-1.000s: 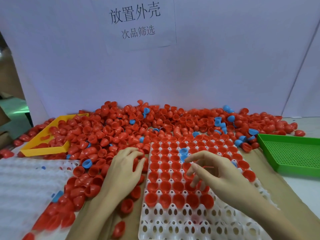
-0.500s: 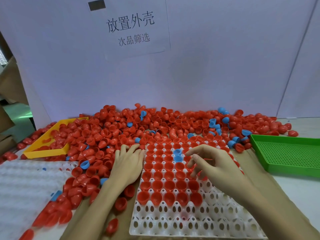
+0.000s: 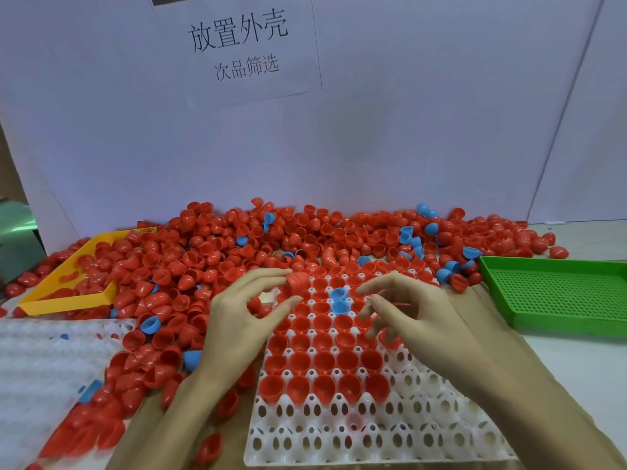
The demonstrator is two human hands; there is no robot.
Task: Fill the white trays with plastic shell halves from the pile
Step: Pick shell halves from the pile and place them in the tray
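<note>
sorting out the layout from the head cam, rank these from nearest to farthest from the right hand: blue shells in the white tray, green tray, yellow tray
1. Blue shells: seated in the white tray, just left of the right hand and its fingertips.
2. Green tray: on the right side of the table, past the hand.
3. Yellow tray: far left, beyond the left hand and the red pile.

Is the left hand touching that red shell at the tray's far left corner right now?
Touching. In the head view, the left hand has its fingertips against the blurred red shell above the white tray, with no gap visible between them.
</note>
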